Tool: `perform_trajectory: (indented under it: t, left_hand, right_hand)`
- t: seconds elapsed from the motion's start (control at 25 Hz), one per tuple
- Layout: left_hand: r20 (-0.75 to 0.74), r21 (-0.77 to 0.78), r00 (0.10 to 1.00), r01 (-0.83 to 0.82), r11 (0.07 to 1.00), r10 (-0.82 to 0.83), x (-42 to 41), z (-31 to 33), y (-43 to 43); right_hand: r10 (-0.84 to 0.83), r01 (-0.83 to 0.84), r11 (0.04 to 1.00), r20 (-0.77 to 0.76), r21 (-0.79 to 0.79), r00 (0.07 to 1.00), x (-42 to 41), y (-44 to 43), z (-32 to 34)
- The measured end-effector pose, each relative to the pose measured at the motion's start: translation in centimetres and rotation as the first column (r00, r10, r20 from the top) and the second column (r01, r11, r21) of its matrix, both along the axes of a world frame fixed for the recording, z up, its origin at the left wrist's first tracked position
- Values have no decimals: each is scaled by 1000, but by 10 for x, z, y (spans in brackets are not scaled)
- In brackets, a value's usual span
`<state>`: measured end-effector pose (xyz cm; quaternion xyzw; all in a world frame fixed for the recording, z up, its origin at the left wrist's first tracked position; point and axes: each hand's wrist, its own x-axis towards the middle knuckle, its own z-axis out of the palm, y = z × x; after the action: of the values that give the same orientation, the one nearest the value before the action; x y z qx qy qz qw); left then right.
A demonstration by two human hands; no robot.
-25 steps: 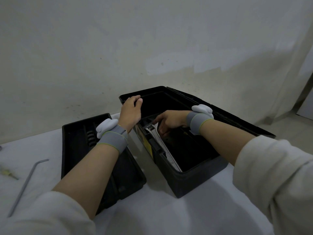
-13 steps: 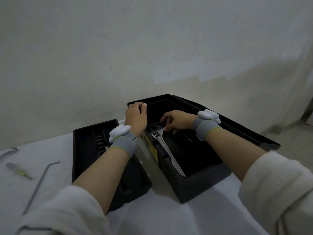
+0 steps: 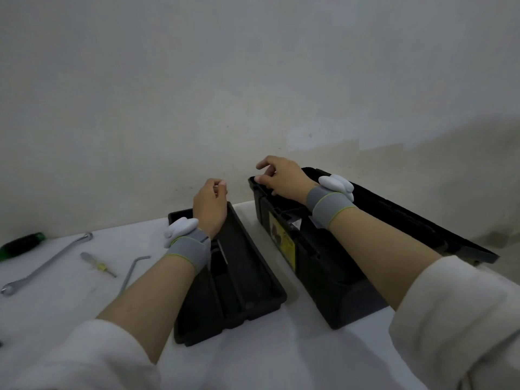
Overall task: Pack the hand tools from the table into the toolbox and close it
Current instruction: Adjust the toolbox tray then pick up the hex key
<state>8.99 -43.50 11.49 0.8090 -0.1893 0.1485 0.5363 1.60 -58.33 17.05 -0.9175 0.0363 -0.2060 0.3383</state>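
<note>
The black toolbox (image 3: 323, 280) stands open on the white table, its lid (image 3: 422, 229) laid back to the right. A sliver of grey metal (image 3: 294, 222) shows inside it; my right forearm hides the rest. My right hand (image 3: 281, 180) hovers at the box's far left corner with loosely curled fingers and holds nothing. My left hand (image 3: 209, 211) hangs over the far end of the black insert tray (image 3: 242, 280), fingers loosely curled, also holding nothing. On the table to the left lie a long wrench (image 3: 47, 263), a small yellow-banded screwdriver (image 3: 98, 264), a bent hex key (image 3: 132, 273) and a green-handled tool (image 3: 21, 244).
The tray sits left of the toolbox with a strip of table (image 3: 281, 347) between them. A pale wall (image 3: 253, 94) rises right behind the table's far edge. The floor shows at the far right past the lid.
My right hand has come up out of the toolbox, leaving the wrench inside. My left hand has left the box's rim and moved left over the tray. The view has swung left, showing more tools.
</note>
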Motion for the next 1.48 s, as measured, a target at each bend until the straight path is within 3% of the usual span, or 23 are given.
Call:
perform_trajectory:
  t: [0.24, 0.56, 0.92, 1.48]
  left_hand:
    - [68, 32, 997, -41, 999, 38, 0, -15, 60]
    - [-40, 319, 999, 0, 948, 13, 9, -68, 98]
    - [-136, 289, 985, -59, 956, 102, -1, -96, 106]
    - [-70, 247, 993, -79, 966, 99, -8, -90, 117]
  right_hand:
    - [83, -82, 996, -39, 33, 996, 14, 63, -1]
    - [51, -64, 997, -248, -46, 967, 22, 101, -81]
    - [54, -34, 995, -212, 99, 976, 16, 111, -123]
    - [19, -4, 991, -114, 133, 993, 5, 125, -125]
